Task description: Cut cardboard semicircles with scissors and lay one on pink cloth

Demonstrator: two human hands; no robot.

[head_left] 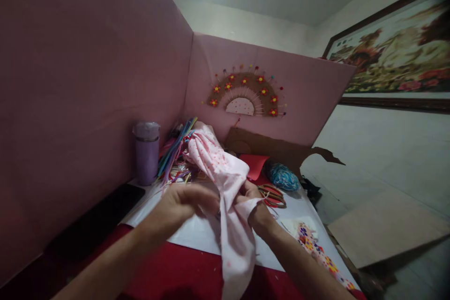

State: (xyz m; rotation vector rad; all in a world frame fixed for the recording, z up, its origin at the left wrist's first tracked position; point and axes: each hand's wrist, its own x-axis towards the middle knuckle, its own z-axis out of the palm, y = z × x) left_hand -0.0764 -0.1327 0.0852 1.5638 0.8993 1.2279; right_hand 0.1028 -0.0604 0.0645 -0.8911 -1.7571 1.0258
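A long piece of pale pink cloth with small red prints runs from the back of the table to its front edge, bunched and twisted in the middle. My right hand is closed on the gathered part, its fingertips partly hidden by folds. A loose flap of the cloth lies over that wrist. My left hand is at the left edge of the cloth, smeared by motion, so its grip is unclear. Just beyond my right hand lies a pair of scissors with brown handles.
A purple tumbler and a black phone-like slab are on the left. Colourful pipe cleaners lie behind the cloth. Blue yarn, red paper and flower-print strips sit right. A decorated cardboard arch hangs on the pink panel.
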